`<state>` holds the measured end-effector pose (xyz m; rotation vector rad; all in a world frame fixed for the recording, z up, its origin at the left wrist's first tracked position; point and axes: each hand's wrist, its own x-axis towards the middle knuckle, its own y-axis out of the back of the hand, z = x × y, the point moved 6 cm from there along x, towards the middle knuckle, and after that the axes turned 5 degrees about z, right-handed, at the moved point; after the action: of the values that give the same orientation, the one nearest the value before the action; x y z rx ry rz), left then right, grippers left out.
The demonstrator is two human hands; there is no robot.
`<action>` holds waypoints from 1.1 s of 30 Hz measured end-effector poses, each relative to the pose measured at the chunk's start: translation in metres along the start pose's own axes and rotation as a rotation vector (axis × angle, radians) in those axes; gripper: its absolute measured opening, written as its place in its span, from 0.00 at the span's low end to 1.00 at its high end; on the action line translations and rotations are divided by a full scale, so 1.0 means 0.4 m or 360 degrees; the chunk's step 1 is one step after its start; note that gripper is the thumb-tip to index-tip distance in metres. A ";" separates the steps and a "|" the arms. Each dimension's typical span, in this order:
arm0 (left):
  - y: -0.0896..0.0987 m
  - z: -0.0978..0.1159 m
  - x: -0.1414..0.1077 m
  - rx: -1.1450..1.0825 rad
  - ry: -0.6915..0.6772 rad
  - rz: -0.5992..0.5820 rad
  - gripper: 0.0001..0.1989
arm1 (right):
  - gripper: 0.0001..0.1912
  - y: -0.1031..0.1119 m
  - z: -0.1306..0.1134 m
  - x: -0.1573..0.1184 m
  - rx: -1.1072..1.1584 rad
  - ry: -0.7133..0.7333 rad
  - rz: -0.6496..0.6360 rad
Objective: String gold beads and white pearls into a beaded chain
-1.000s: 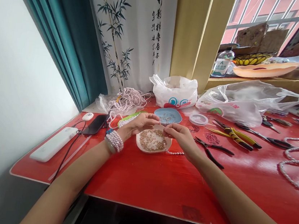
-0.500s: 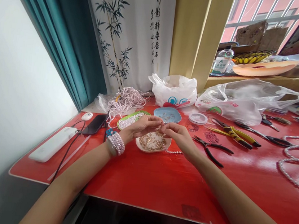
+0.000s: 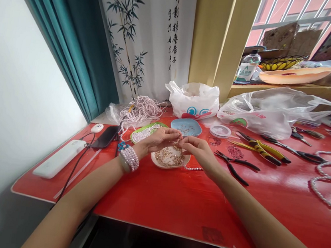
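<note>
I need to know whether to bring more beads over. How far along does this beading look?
Done: a short run of pearls is strung and lies by the dish; finished strands lie far right. In hand: the left hand and right hand meet fingertip to fingertip above the dish; what they pinch is too small to tell. Left: the dish holds plenty of gold beads, so the strand looks far from full.

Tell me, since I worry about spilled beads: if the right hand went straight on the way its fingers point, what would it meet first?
Probably the left hand: the right hand points left at its fingertips, above the dish of gold beads. Depth is hard to judge.
</note>
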<state>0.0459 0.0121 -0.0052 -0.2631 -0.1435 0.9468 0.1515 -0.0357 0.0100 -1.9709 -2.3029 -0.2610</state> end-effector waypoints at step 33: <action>0.016 0.025 -0.004 0.0184 -0.0101 0.0189 0.07 | 0.09 0.021 0.005 0.007 -0.0029 0.0013 0.0082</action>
<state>0.0376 0.0158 0.0027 -0.1362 -0.1320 1.0783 0.1594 -0.0313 0.0093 -2.0305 -2.2494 -0.2861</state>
